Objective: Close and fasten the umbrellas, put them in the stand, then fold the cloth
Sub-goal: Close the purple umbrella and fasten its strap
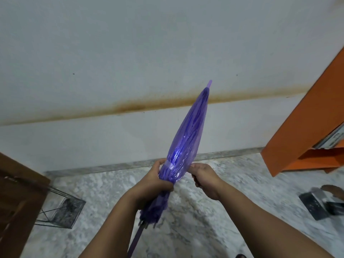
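Note:
A translucent purple umbrella (191,127) is folded shut and points up and away from me toward the wall, its shaft running down past my arms. My left hand (160,178) grips the gathered canopy near its lower end, thumb by the pale strap (169,164) wrapped round it. My right hand (203,176) pinches the canopy's right edge at strap level. A wire-frame umbrella stand (61,211) sits on the floor at the lower left, with nothing visible in it.
The floor (223,211) is grey-white marble, meeting a stained white wall (130,62) ahead. A dark wooden panel (16,202) fills the left edge. An orange cabinet (307,127) juts in at right, with dark objects (316,203) on the floor below it.

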